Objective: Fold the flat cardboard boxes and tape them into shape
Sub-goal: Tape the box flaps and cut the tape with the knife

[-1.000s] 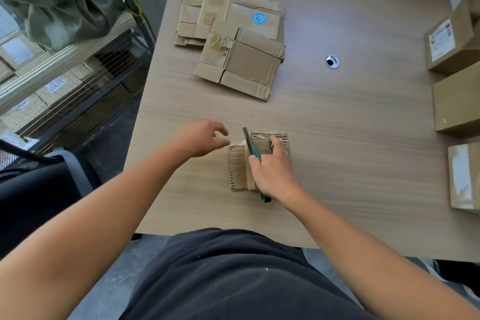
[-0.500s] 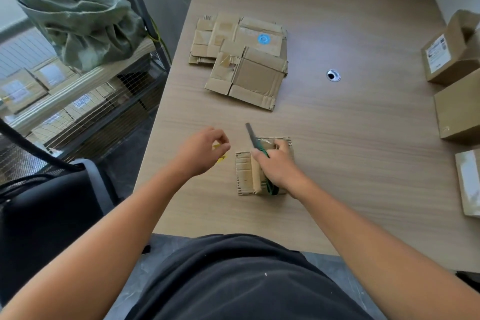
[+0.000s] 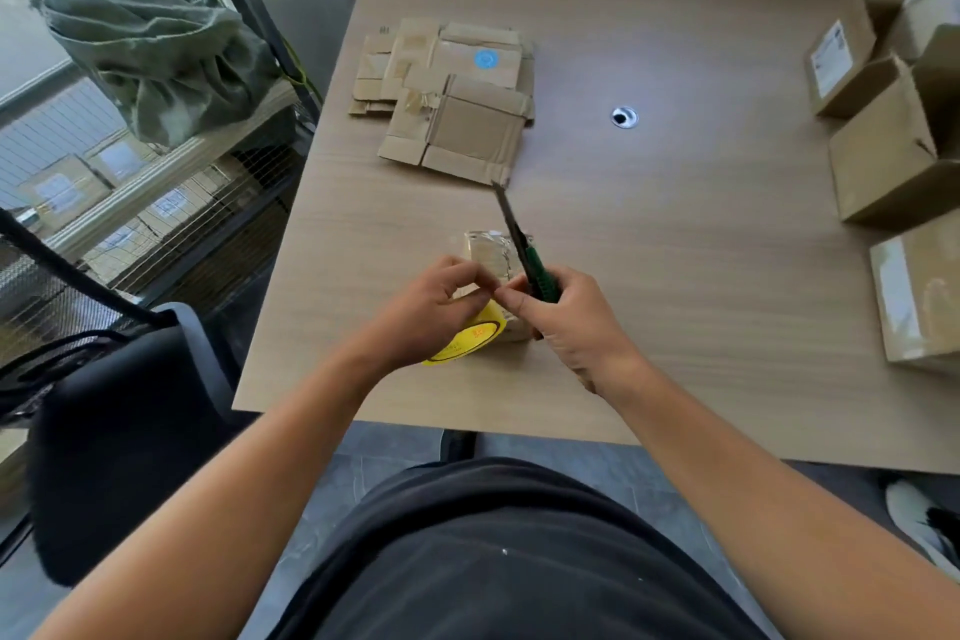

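- Left hand is gripping the tape roll, probably freeing its end, I am judging.
- Right hand is clutching the knife, blade outward.
- Box is waiting on desk, just behind them.

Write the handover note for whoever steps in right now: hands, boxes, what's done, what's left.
Left hand holds the yellow tape roll. Right hand grips the green utility knife, blade out and pointing away from the body.
Both hands are over a small box near the front edge of the table; its top is shiny with tape.
Done: several folded boxes stand along the right edge.
Left: finish this box, then work through the stack of flat boxes further back.
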{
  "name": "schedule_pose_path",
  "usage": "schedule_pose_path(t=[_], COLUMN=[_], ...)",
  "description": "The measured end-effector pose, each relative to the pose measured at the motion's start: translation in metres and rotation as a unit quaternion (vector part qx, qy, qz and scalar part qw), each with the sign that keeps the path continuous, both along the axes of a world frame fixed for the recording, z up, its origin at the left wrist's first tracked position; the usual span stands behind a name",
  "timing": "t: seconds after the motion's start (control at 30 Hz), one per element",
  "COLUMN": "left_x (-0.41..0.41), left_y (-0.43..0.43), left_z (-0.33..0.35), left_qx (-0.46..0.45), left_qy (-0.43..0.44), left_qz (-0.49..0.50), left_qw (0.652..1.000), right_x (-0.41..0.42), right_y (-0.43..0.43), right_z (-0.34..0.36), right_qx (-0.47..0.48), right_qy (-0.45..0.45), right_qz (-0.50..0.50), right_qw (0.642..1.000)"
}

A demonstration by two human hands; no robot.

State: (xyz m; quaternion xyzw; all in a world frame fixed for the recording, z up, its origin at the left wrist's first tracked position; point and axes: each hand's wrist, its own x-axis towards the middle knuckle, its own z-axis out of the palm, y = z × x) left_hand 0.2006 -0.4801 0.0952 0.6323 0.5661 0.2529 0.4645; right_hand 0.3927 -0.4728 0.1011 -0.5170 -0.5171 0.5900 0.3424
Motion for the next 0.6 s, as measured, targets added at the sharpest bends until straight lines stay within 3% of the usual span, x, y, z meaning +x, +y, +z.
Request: schedule_pose_path(t=[0.13,0.2,0.33,0.43,0.5,0.6], left_x=[0.026,0.038,0.053,0.042,0.027,-0.002], left_y=[-0.025,-0.043,-0.080,-0.087,-0.078,-0.054], left_z=[-0.002,0.001,0.011,0.033,0.051,0.067], left_qx=[0.003,-0.021,-0.097,-0.100,-0.082,-0.065], left_qy=[0.037,0.029,-0.057,-0.123,-0.071,0.107], left_qz=[0.002,0.023,0.088,0.097,0.065,0.034], left_qw=[0.999,0.999,0.990,0.983,0.992,0.992], right_x=[0.025,0.034,0.052,0.067,0.075,0.085], right_y=[-0.015,-0.020,-0.022,-0.026,-0.025,-0.013], right_z=[-0.008,-0.011,-0.017,-0.020,-0.022,-0.031], right_qx=[0.053,0.059,-0.007,-0.045,-0.083,-0.120], right_qy=[-0.105,-0.109,0.008,0.066,0.111,0.144], right_qz=[0.046,0.057,0.008,0.006,-0.037,-0.116], right_qw=[0.992,0.991,1.000,0.997,0.990,0.975])
